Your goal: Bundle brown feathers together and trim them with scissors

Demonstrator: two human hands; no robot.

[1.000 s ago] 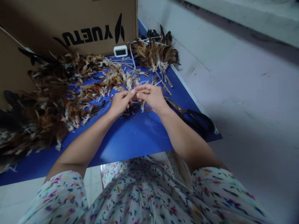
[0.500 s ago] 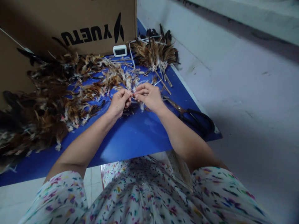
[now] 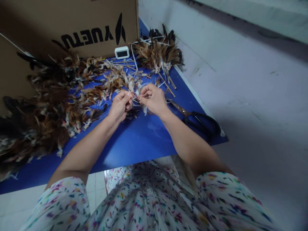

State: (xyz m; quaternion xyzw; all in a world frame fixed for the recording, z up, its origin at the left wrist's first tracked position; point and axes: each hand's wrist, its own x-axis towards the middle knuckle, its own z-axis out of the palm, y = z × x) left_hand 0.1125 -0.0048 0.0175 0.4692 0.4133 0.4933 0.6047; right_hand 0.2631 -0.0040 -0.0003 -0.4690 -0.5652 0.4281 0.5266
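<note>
Over the blue table point(image 3: 144, 138), my left hand point(image 3: 120, 105) and my right hand point(image 3: 154, 98) face each other with fingers pinched. Between the fingertips runs a thin reddish strand point(image 3: 135, 96), gripped at either end; whether it is thread or a rubber band I cannot tell. Brown feathers point(image 3: 115, 79) with pale fluffy bases lie just beyond the hands. Several whitish feather bits and strips point(image 3: 145, 110) are under and between my fingers. To the right of my right wrist rests a pair of scissors point(image 3: 202, 121) with black handles and rusty blades.
A large feather heap point(image 3: 48, 109) covers the left side. At the back right are a feather bunch point(image 3: 158, 53), thin sticks point(image 3: 169, 81) and a white strip point(image 3: 134, 57). A small white digital timer point(image 3: 122, 52) stands before a cardboard box point(image 3: 91, 19). A wall point(image 3: 252, 96) borders the right.
My hands have drawn slightly apart, the left shifting a little to the left. The reddish strand between the fingertips now shows more clearly. The whole view has shifted slightly.
</note>
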